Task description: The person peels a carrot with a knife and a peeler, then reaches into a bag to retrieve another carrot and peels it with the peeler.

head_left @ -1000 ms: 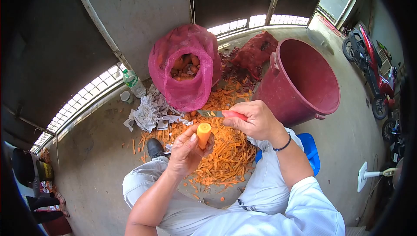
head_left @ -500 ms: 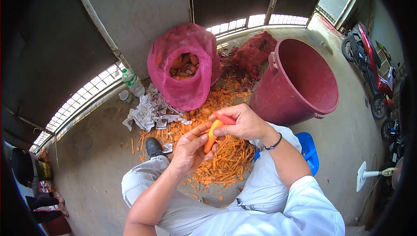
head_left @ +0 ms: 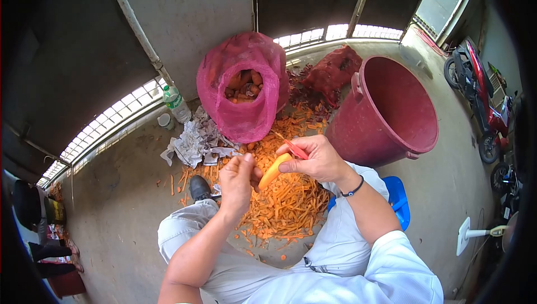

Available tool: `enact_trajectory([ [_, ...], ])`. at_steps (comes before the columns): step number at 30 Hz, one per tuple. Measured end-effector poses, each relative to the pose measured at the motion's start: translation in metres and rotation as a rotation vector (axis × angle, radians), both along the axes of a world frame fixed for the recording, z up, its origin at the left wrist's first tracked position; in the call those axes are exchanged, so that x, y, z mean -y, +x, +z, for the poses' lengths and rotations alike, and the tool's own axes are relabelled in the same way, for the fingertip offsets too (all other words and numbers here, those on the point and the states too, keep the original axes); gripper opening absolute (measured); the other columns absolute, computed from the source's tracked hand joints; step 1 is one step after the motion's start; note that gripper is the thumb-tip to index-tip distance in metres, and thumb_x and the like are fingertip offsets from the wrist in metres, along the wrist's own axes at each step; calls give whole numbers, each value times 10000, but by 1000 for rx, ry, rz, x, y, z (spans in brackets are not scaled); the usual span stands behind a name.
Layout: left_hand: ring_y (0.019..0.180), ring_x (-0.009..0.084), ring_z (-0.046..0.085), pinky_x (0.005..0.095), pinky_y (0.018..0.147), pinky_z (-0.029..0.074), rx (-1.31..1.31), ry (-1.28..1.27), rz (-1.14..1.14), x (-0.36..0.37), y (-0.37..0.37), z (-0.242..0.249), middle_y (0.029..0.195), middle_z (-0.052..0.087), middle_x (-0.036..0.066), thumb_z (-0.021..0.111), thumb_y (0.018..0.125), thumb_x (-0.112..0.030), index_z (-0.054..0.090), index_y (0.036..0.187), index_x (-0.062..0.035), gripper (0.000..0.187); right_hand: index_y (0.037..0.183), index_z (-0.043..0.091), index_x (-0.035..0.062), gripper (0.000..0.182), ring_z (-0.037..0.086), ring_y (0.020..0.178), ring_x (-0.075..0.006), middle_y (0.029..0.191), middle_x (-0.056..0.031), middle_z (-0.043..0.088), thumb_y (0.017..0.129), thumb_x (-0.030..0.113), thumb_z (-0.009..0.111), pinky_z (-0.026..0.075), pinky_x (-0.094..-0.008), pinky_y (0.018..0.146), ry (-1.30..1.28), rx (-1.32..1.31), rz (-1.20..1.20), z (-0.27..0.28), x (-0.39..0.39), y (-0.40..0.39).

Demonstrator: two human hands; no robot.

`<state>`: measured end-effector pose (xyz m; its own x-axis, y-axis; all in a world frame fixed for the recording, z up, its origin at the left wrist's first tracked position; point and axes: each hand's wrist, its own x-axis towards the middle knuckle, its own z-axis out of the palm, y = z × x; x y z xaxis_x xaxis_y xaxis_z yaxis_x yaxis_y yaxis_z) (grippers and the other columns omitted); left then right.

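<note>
My right hand (head_left: 320, 158) is closed around a red-handled peeler (head_left: 296, 150), and its thumb presses on a peeled, bright orange carrot (head_left: 274, 172). The carrot slants down toward my left hand (head_left: 237, 179). That hand is closed, thumb against bent fingers, right beside the carrot's lower end; whether it grips anything is hidden. Beneath both hands, a heap of carrot peelings (head_left: 288, 206) covers the floor between my legs. Beyond them stands an open pink mesh sack (head_left: 246, 122) with unpeeled carrots (head_left: 244, 84) inside.
A large maroon tub (head_left: 358, 125) stands tilted-looking at the right, with a red mesh sack (head_left: 333, 71) behind it. Crumpled paper (head_left: 193, 141), a plastic bottle (head_left: 177, 104) and a cup (head_left: 165, 121) are at left. A blue stool (head_left: 397, 197) shows by my right leg. Motorcycles (head_left: 481, 91) stand far right.
My left hand has come off the carrot's side, moved slightly left and closed up. The carrot now rests by my right thumb, and the peeler's front end shows more clearly.
</note>
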<state>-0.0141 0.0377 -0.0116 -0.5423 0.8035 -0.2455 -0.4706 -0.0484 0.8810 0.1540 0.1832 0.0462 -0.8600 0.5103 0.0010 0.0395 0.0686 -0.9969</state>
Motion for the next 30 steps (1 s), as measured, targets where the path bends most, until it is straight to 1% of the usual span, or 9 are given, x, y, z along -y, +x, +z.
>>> enact_trajectory([
  [3,551,142,634,281,474,501,77,-89,-54,3,-13,1,723,684,64,653,1047,-342,593,852,-77,335,1131,746,-10,317,664,903,-71,958,-21,752,864,112,866,544,-248,811,-66,-31,11,-8,-6,0],
  [8,783,192,729,305,581,582,192,62,-154,4,2,32,936,735,122,691,1014,-373,665,1130,-6,386,1136,729,-5,318,678,940,-94,1017,-34,742,845,26,853,561,-256,837,-145,-124,-5,-6,-7,1],
  [11,809,184,720,286,648,589,333,149,-347,8,1,25,1033,735,125,745,980,-240,646,1309,9,424,1135,722,-3,330,680,949,-100,1038,-40,737,831,-5,851,563,-253,844,-150,-166,-22,-7,-10,2],
  [13,802,143,700,261,654,576,-131,114,-272,6,8,15,1041,738,108,806,913,-83,633,1356,-1,482,1130,721,-3,332,680,953,-100,1044,-41,735,826,-12,852,561,-250,844,-150,-163,-30,-9,-11,2],
  [14,810,109,679,246,667,569,-169,47,-224,8,10,11,1051,737,92,831,858,17,663,1316,14,488,1135,715,-3,341,679,951,-98,1045,-40,734,824,-13,854,561,-250,843,-132,-149,-8,-10,-11,3],
  [18,821,100,678,240,678,570,-351,94,-115,9,9,1,1050,739,86,829,869,-7,696,1258,29,412,1172,702,-10,406,685,973,-108,1079,-47,728,802,-20,870,559,-262,865,-156,-95,18,3,-6,1],
  [20,842,100,684,238,691,572,-651,215,-80,8,4,-2,1075,744,87,827,868,4,709,1229,40,382,1173,701,-7,405,682,962,-102,1072,-45,729,805,-19,869,557,-256,858,-184,-101,21,-2,-7,1],
  [27,816,132,706,260,698,579,-285,188,-111,13,1,11,1045,760,129,815,889,-19,716,1216,37,346,1163,707,1,393,681,941,-98,1040,-44,736,805,-22,869,555,-252,855,-241,-116,22,-2,-10,3],
  [30,737,150,708,261,649,568,-183,224,-134,12,-4,15,947,757,140,740,984,-127,715,1174,36,252,1151,716,-2,386,684,941,-103,1024,-42,738,798,-28,870,557,-256,856,-216,-141,12,-2,-13,6],
])
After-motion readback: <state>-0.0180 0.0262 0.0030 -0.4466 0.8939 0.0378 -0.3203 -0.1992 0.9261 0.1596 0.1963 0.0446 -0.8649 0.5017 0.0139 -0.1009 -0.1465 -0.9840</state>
